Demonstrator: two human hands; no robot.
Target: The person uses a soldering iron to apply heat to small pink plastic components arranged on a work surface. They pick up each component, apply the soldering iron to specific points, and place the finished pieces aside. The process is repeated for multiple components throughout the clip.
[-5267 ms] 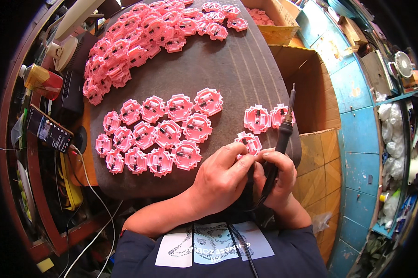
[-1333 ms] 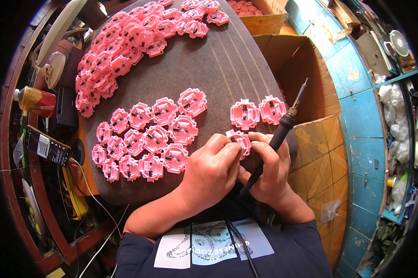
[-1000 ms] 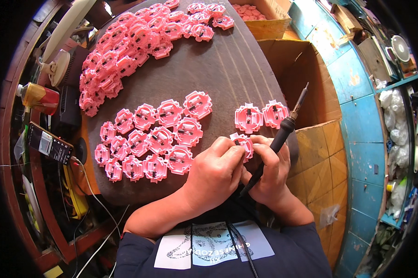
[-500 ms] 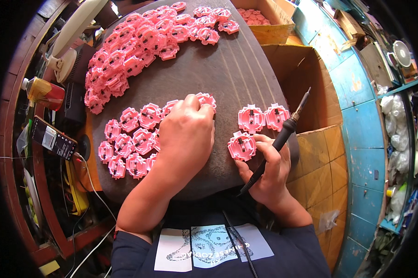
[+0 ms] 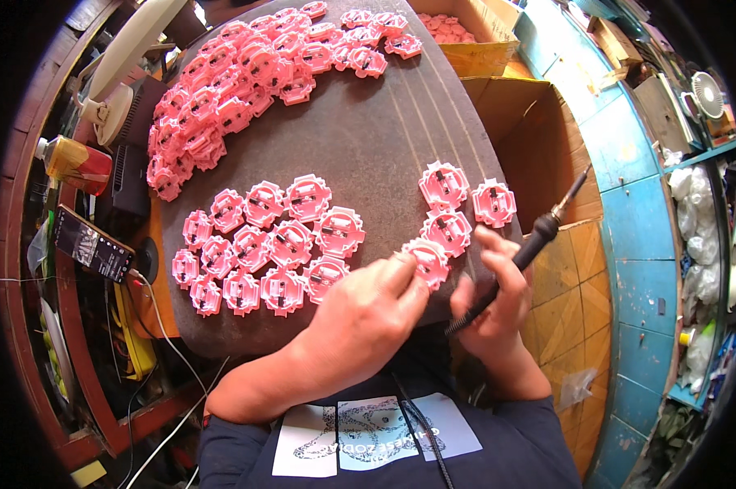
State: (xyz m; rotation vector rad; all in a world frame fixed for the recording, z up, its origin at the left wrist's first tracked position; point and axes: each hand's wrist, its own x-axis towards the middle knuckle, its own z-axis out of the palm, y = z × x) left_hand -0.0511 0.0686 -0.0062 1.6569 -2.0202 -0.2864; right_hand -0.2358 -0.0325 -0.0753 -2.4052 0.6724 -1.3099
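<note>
My left hand pinches the left edge of a pink plastic part with a small black component in its middle. My right hand has a soldering iron with a black handle lying across it, its metal tip pointing up and right. The right thumb and fingers are spread a little beside the pink part, slightly blurred. Just beyond are similar parts: one pink part adjoining, another behind it, and a third to the right. Left of my left hand, several pink parts lie in rough rows.
A large heap of pink parts covers the table's far left. An open cardboard box stands against the right edge, and another box behind it holds pink parts. At left are a phone with a cable and a bottle.
My left hand has moved right and nearer from the rows to the pink part by my right hand. The right hand and soldering iron shifted slightly right; the pink parts there changed position.
</note>
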